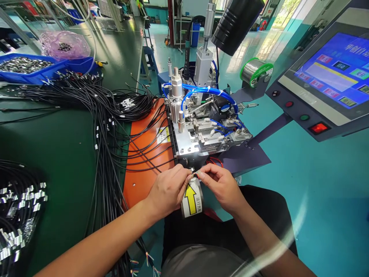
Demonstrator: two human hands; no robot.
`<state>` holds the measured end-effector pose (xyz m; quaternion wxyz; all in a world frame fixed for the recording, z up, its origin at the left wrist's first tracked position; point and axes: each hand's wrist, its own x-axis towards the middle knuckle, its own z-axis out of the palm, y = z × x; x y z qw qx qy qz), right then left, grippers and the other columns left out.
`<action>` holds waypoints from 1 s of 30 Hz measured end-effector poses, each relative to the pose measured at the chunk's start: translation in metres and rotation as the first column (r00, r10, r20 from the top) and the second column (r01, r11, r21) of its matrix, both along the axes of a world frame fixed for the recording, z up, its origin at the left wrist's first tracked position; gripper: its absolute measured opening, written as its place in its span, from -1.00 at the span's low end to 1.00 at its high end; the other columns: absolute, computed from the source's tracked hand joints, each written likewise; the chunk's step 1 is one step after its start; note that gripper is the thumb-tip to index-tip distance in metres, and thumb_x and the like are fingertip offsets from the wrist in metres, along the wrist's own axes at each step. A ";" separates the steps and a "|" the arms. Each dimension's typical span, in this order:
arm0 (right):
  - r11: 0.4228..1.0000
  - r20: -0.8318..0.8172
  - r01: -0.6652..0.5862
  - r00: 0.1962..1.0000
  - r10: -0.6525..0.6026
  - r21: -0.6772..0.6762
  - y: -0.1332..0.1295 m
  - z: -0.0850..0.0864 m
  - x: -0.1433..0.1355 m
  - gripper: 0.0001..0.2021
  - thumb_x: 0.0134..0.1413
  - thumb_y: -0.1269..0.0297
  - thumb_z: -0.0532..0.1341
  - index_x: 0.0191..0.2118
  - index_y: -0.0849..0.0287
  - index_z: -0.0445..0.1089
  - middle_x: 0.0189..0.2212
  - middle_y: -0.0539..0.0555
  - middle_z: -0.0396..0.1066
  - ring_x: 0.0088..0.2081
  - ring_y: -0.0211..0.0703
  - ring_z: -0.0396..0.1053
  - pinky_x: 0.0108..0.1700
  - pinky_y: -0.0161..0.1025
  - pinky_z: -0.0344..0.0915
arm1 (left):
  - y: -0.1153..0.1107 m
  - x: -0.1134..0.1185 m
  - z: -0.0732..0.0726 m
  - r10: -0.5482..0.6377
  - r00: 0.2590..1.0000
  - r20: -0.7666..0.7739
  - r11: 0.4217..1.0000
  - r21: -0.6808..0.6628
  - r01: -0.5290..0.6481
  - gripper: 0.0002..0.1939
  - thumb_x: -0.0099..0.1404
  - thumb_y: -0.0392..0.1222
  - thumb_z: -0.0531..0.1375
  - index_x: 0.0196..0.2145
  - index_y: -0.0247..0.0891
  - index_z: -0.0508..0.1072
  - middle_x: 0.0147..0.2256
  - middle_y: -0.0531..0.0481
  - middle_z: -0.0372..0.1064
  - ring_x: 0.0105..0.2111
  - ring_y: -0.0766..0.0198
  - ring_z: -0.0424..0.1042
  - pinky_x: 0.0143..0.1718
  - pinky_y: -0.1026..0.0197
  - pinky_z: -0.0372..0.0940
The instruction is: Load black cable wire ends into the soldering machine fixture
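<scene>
My left hand [170, 188] is closed in a pinch on the end of a black cable, most of which is hidden by the fingers. Facing it, my right hand [225, 189] pinches the thin wires [196, 173] at that cable end. The fingertips of both hands nearly meet just in front of the soldering machine [187, 144]. Right below them is a round metal part bearing a white label with a yellow arrow [190, 200]. Several black cables [144, 156] run across the orange plate [138, 184] to the machine's left side.
Bundles of black cables [99, 154] lie on the green table [66, 146] at left. Behind them are a blue bin [25, 79] of small metal parts and a pink plastic bag [63, 44]. A solder spool [255, 73] and a control screen [334, 73] stand at right.
</scene>
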<state>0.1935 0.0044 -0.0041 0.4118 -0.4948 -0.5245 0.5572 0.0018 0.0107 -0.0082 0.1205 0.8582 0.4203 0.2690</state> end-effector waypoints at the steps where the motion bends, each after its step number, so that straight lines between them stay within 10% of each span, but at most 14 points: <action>1: 0.998 0.059 0.013 0.998 -0.016 0.056 -0.001 0.000 -0.001 -0.80 0.16 0.12 0.24 -0.33 0.15 0.46 -0.40 0.02 0.42 -0.36 -0.17 0.33 -0.28 -0.25 0.26 | 0.000 0.000 0.000 0.004 1.000 -0.003 1.000 0.000 -0.004 -0.76 0.46 -0.21 -0.03 -0.28 -0.29 0.39 -0.44 0.01 0.22 -0.47 0.30 0.23 -0.43 0.23 0.14; 6: 0.960 0.289 -0.013 0.955 -0.071 0.279 -0.003 0.003 -0.002 -0.83 0.24 0.21 0.18 -0.34 0.12 0.45 -0.35 0.06 0.42 -0.29 -0.13 0.36 -0.22 -0.21 0.26 | 0.000 0.001 0.000 0.018 0.999 -0.045 1.000 0.006 -0.018 -0.75 0.46 -0.19 -0.02 -0.32 -0.28 0.38 -0.46 0.03 0.23 -0.48 0.30 0.22 -0.45 0.23 0.13; 30: 0.968 0.397 -0.101 0.918 0.002 0.228 0.004 0.004 0.002 -0.79 0.33 0.22 0.07 -0.33 0.13 0.33 -0.40 -0.04 0.33 -0.34 -0.24 0.30 -0.26 -0.30 0.21 | 0.001 0.001 0.005 0.005 0.997 -0.079 1.000 0.011 -0.004 -0.74 0.45 -0.21 -0.03 -0.29 -0.29 0.41 -0.45 0.03 0.24 -0.46 0.29 0.24 -0.43 0.24 0.15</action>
